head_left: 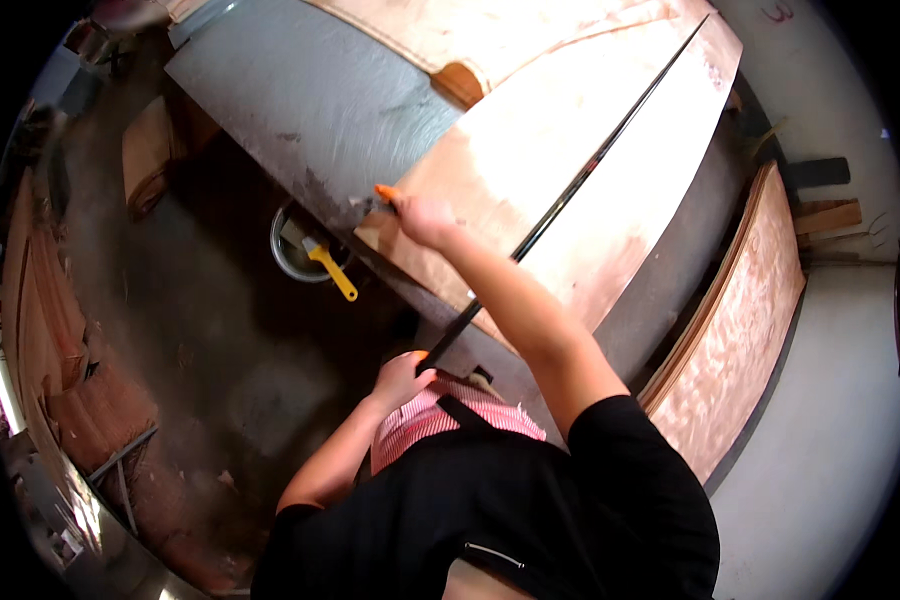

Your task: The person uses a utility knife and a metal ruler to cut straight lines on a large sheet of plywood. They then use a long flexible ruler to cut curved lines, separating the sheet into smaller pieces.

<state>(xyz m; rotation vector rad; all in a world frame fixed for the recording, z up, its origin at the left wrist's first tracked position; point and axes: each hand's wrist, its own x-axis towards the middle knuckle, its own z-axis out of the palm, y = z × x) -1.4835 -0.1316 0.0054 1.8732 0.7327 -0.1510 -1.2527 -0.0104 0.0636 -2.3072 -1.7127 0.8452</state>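
My left hand (401, 382) is closed around the near end of a long thin black rod (570, 190), close to my waist. The rod runs diagonally away to the far right, across a large pale wood veneer sheet (580, 240). My right arm reaches over the rod. At the left edge of the sheet, near its corner, my right hand (426, 218) has its fingers closed, seemingly pinching that edge; their undersides are hidden. Orange coverings show on the fingertips of both hands. Beneath the sheet is a grey metal-topped table (310, 90).
Another veneer sheet (410, 25) with a curled end lies farther back on the table. Below the table's left edge, a metal bowl (278, 255) holds a yellow-handled scraper (332, 270). A stack of veneer (735, 330) leans at right, beside a pale wall. More wood sheets (50, 300) stand at left.
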